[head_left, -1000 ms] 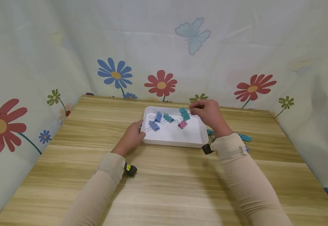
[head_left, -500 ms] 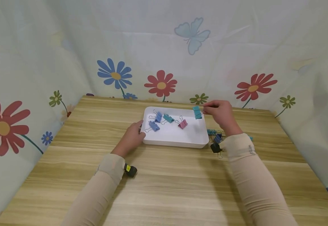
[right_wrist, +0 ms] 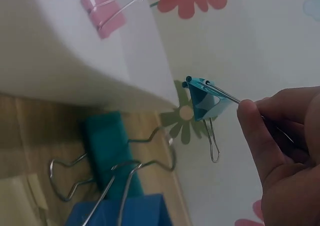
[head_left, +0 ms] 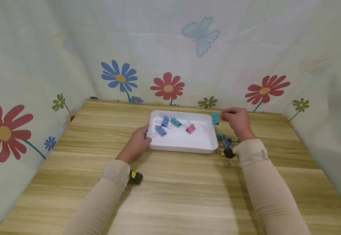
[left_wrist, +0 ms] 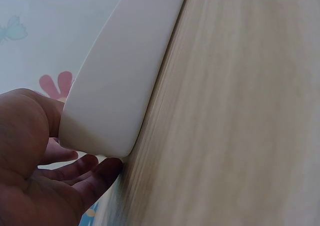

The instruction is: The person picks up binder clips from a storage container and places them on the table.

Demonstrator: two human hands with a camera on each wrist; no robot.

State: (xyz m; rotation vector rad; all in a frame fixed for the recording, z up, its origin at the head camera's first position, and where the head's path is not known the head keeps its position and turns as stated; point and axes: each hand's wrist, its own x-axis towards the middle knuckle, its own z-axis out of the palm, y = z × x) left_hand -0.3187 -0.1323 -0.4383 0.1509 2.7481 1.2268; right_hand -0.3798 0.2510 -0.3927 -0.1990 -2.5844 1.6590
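Note:
My right hand (head_left: 238,121) pinches a teal binder clip (head_left: 215,118) by one wire handle, above the right end of a white tray (head_left: 182,148). In the right wrist view this clip (right_wrist: 202,98) hangs in the air with its other handle (right_wrist: 212,141) pointing down. My left hand (head_left: 138,140) grips the tray at its left end; the left wrist view has the thumb and fingers around the tray's corner (left_wrist: 100,131). Inside the tray lie two blue binder clips (head_left: 160,130), a teal one (head_left: 175,122) and a pink one (head_left: 189,128).
Right of the tray, partly behind my right wrist, more binder clips lie on the wooden table (head_left: 170,195). Among them are a teal clip (right_wrist: 107,151) and a dark blue clip (right_wrist: 120,213). A flower-printed curtain (head_left: 147,49) stands behind the table.
My right hand has moved right with the teal clip, from over the pink clip to the tray's right rim. The left hand and the tray have stayed in place.

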